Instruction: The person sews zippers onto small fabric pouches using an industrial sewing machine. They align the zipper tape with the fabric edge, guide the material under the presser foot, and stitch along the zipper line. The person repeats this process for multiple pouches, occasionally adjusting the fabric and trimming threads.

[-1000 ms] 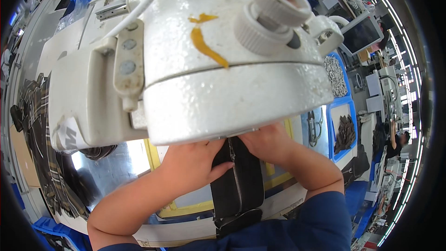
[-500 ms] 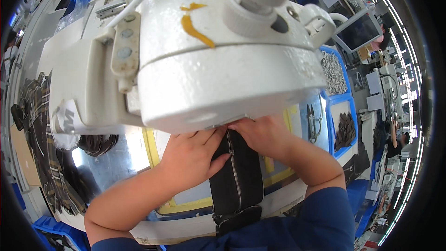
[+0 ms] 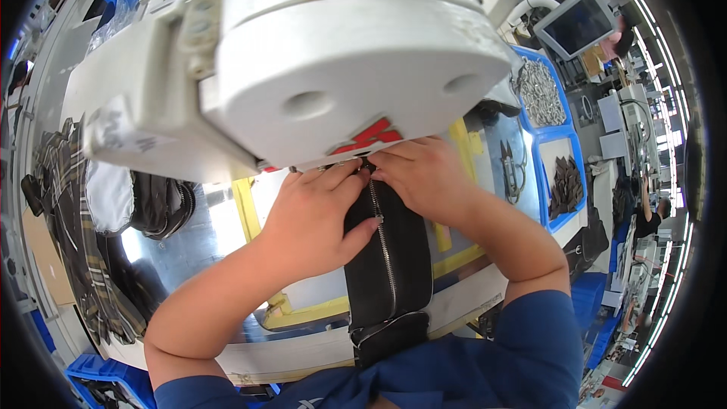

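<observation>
A large white machine head (image 3: 356, 45), with a red sticker on its lower face, overhangs my hands. Beneath it lies a black fabric piece (image 3: 397, 254) with a metal zipper running lengthwise, over a work surface edged with yellow tape (image 3: 310, 318). My left hand (image 3: 314, 216) grips the fabric's left side, fingers bent under the machine's front edge and thumb beside the zipper. My right hand (image 3: 420, 178) holds the right side near the top, fingertips close to the zipper. The contact point under the machine is mostly hidden.
Plaid fabric (image 3: 64, 204) and dark pieces with white lining (image 3: 110, 193) lie left. At right are scissors (image 3: 512, 170), a tray of metal parts (image 3: 539, 87), a tray of dark pieces (image 3: 566, 185) and a monitor (image 3: 575, 23). A co-worker (image 3: 647, 220) is farther right.
Both hands have shifted forward, away from my body, along with the fabric. The machine head appears higher in the picture, showing more of its lower face and the red sticker.
</observation>
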The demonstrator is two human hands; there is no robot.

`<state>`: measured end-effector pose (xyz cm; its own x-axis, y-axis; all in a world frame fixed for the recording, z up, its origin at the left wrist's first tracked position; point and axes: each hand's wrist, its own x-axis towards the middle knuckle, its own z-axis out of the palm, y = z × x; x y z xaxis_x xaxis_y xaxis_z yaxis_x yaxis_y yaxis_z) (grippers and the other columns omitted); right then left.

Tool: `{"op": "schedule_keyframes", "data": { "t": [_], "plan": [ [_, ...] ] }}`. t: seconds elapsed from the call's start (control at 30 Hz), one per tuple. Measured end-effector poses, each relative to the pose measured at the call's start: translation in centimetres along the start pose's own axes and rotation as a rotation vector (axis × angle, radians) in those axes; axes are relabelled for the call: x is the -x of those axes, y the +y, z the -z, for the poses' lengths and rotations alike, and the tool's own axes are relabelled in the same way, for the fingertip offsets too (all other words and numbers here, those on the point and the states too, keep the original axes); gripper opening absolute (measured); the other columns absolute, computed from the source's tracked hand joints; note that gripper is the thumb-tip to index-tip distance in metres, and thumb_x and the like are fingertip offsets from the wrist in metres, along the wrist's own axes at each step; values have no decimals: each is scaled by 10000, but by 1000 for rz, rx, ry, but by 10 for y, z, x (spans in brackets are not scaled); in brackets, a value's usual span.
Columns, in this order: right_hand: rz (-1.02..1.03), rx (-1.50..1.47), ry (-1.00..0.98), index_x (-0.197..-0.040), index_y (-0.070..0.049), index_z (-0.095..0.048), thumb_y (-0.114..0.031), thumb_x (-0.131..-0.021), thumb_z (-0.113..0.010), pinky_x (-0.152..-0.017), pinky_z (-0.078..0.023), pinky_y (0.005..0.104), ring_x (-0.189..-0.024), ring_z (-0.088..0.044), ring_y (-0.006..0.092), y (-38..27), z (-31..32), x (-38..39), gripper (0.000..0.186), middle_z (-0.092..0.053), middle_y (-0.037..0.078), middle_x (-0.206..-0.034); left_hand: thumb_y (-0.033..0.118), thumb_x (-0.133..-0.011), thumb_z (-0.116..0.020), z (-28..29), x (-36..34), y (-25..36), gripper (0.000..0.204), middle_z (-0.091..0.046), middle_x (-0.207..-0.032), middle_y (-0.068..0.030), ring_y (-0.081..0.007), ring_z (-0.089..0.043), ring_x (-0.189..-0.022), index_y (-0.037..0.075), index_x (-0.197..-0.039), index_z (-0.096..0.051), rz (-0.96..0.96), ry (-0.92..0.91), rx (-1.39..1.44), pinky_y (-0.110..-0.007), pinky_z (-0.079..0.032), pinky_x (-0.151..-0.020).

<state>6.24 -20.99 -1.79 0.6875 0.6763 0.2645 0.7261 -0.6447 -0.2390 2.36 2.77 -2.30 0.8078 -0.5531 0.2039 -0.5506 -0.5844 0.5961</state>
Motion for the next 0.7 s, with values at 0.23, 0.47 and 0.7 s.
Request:
{"op": "schedule_keyframes", "data": {
  "t": [0.23,0.47,0.7],
  "plan": [
    [-49,35,-72,-992,-96,-779,-163,-896,-694,-965,-526,421,-1011,-734,257,-22,-5,-24,145,-774,62,-1072,328,-862,-812,14,7,3,516,-737,-1214,-155,-336,-708,-1049,18,-1261,-708,163,-26,-155,-450,-507,-913],
    [-79,36,-58,-961,-96,-786,-160,-873,-661,-981,-526,445,-998,-743,266,-29,-11,-29,166,-785,62,-1008,330,-888,-782,17,11,-4,485,-746,-1156,-130,-298,-709,-1023,6,-1243,-718,126,7,-176,-428,-506,-888],
    [19,189,14,-951,-90,-787,-144,-858,-657,-880,-557,442,-996,-731,267,-24,-12,-28,169,-766,55,-1002,291,-857,-816,15,9,-4,534,-747,-1156,-166,-344,-711,-1078,-10,-1282,-701,125,16,-85,-451,-517,-972]
  ]
}}
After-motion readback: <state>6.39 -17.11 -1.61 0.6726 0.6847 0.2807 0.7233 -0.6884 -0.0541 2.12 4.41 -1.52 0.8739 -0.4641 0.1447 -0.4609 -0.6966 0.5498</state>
